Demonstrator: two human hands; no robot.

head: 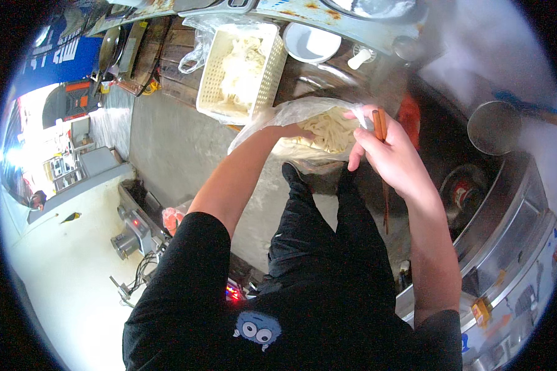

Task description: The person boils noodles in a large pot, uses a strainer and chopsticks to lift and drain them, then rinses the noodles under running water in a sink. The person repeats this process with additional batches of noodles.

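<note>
Pale, flat noodles [327,130] fill a clear plastic bag [283,112] in front of me. My left hand [302,133] reaches into the bag from the left and touches the noodles. Its fingers are mostly hidden there, so their grip does not show. At the bag's right side, my right hand [384,150] pinches the gathered rim between thumb and fingers. A pair of long brown chopsticks [378,125] is also held in that hand, with thin ends showing below it.
Beyond the bag, a white perforated basket [275,69] holds more noodles [243,69], near a white bowl [288,44]. Steam drifts on the right, around a round metal strainer [494,127]. A curved metal counter [501,236] stands close at my right.
</note>
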